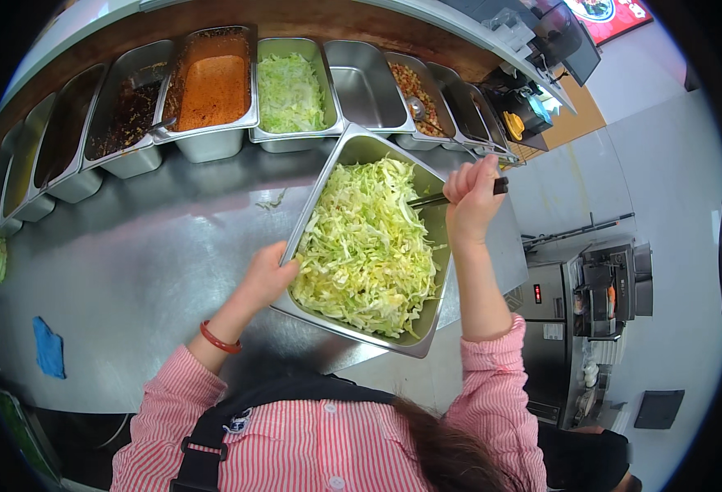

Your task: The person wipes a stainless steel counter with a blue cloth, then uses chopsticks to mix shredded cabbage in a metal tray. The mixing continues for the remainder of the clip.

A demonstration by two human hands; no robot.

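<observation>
A deep steel food pan full of shredded cabbage or lettuce is tilted in front of me, its far corner by the row of pans. My left hand grips its left rim, thumb over the edge. In my right hand, at the pan's right side, are dark chopsticks; their tips go into the shreds. Beyond the held pan stand a pan of similar pale green shreds and a bare steel pan.
Along the back of the steel counter run pans of orange sauce, dark sauce and diced food. A blue cloth lies at left. A person in dark clothing is at lower right, near a steel cabinet.
</observation>
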